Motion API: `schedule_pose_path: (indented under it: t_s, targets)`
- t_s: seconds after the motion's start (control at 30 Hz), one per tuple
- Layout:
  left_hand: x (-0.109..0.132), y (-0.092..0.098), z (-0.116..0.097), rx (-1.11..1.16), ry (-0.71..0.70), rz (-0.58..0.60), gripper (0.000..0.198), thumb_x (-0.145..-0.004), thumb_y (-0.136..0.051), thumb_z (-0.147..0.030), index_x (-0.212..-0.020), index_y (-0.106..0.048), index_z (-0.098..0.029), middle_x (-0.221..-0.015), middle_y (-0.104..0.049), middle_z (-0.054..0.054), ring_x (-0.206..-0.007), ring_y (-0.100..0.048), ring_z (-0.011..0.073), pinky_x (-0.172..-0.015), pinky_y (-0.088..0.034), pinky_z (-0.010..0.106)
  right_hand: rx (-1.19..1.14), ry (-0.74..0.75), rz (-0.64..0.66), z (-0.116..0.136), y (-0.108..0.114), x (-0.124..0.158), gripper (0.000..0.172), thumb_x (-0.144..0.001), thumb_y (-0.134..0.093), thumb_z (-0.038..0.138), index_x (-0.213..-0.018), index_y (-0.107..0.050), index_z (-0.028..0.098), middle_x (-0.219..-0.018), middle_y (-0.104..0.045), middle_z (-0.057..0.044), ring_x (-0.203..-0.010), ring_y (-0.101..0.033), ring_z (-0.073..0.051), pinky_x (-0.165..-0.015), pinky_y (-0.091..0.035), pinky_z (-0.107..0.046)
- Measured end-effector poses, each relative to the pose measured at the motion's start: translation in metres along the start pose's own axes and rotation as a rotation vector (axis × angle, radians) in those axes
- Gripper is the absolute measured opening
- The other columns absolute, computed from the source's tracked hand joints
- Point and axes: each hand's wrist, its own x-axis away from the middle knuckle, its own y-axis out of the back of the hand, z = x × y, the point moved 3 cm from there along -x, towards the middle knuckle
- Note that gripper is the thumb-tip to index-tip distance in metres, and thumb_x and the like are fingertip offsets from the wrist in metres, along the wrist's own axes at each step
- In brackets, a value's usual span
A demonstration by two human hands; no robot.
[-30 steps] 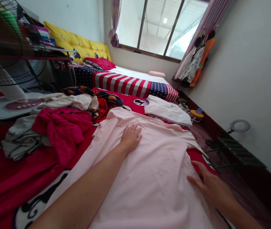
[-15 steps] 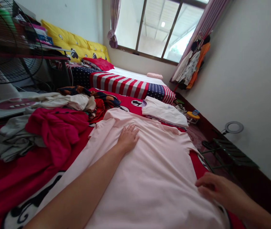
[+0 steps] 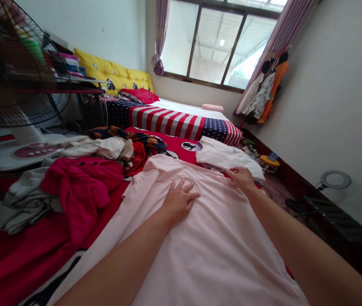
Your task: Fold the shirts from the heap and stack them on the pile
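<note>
A pale pink T-shirt lies spread over the red bedding, its far end near the middle of the view. My left hand rests flat on the shirt's upper part, fingers spread. My right hand is at the shirt's far right shoulder, thumb and fingers pinched together on the cloth there. Just beyond that hand lies a folded white garment, on top of other folded cloth. Part of the shirt's right side is hidden behind my right forearm.
To the left is a heap of clothes with a magenta garment and a grey one. A fan stands behind it. Farther back is a bed with a flag-patterned cover. A dark green rack stands at right.
My right hand has moved from the shirt's near right side up to its far right shoulder and closed on the cloth. My left hand stays on the shirt, fingers spread wider. The view has shifted slightly.
</note>
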Motion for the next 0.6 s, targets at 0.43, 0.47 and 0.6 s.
schedule_pose_path:
  t_s: [0.43, 0.47, 0.6]
  targets:
    - [0.000, 0.003, -0.001, 0.060, -0.022, 0.005, 0.035, -0.094, -0.040, -0.037, -0.121, -0.060, -0.045, -0.146, -0.043, -0.002, -0.140, -0.026, 0.0303, -0.112, -0.015, 0.059, 0.070, 0.013, -0.078, 0.018, -0.023, -0.044, 0.029, -0.079, -0.052, 0.024, -0.101, -0.069, 0.015, -0.080, -0.073, -0.008, -0.080, -0.068, -0.020, -0.073, -0.049, -0.028]
    - [0.000, 0.003, -0.001, 0.061, -0.019, 0.006, 0.034, -0.094, -0.040, -0.037, -0.121, -0.060, -0.045, -0.146, -0.043, -0.002, -0.140, -0.027, 0.0304, -0.112, -0.016, 0.059, 0.054, 0.025, -0.079, 0.019, -0.027, -0.040, 0.033, -0.079, -0.051, 0.021, -0.107, -0.066, 0.014, -0.084, -0.074, -0.009, -0.083, -0.068, -0.020, -0.077, -0.050, -0.029]
    - [0.001, 0.004, -0.002, 0.057, -0.022, 0.006, 0.034, -0.094, -0.041, -0.037, -0.121, -0.060, -0.045, -0.146, -0.043, -0.002, -0.140, -0.026, 0.0315, -0.112, -0.016, 0.060, 0.009, 0.127, -0.100, 0.025, -0.045, 0.003, 0.048, -0.079, -0.053, 0.021, -0.126, -0.054, 0.007, -0.118, -0.066, -0.015, -0.107, -0.062, -0.022, -0.094, -0.046, -0.031]
